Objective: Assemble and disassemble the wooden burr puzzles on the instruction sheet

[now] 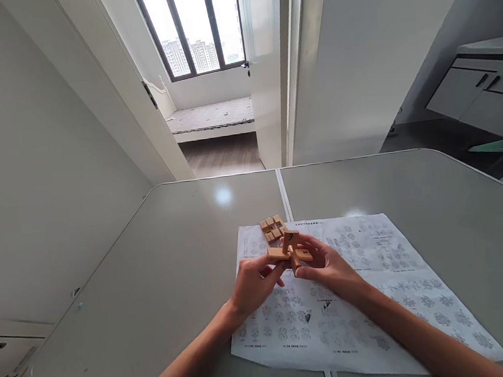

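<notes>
Both my hands hold a small wooden burr puzzle assembly (291, 250) of interlocked notched bars just above the paper. My left hand (254, 284) pinches its left end with fingertips closed on the wood. My right hand (327, 264) cups and grips it from the right and below. A short bar stands upright in the assembly, marked with a dark number. Several loose wooden puzzle pieces (273, 228) lie side by side on the table just beyond my hands, touching the paper's far left corner.
A printed instruction sheet (375, 271) with rows of small diagrams lies on the grey table (152, 269), which has a seam down its middle. An open doorway ahead shows a room with a window. Cabinets stand at the right.
</notes>
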Demonstrator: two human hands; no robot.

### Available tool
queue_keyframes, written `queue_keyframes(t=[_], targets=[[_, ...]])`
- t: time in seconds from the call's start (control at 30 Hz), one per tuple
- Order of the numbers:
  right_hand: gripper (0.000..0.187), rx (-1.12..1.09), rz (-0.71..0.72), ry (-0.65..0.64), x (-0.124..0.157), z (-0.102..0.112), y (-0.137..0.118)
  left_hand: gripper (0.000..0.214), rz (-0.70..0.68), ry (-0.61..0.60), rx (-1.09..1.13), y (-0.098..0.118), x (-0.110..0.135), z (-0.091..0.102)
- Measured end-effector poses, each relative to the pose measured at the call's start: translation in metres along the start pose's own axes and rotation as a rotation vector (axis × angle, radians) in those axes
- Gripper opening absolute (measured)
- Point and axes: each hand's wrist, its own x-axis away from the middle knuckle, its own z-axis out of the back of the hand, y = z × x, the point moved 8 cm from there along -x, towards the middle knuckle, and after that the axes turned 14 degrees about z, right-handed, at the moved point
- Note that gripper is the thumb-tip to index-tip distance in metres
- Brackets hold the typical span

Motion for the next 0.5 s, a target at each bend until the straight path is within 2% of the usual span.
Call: queue_keyframes(t=[0.2, 0.5], targets=[[0.07, 0.038, -0.027, 0.02, 0.0003, -0.0006, -0.0016, 0.014, -0.022, 0.0, -0.068, -0.0006, 0.0028, -0.0018], [0.07, 0.035, -0.021, 0.027, 0.0005, -0.001, -0.0054, 0.018, -0.047, 0.014, -0.097, 0.0064, 0.0041, -0.0017]])
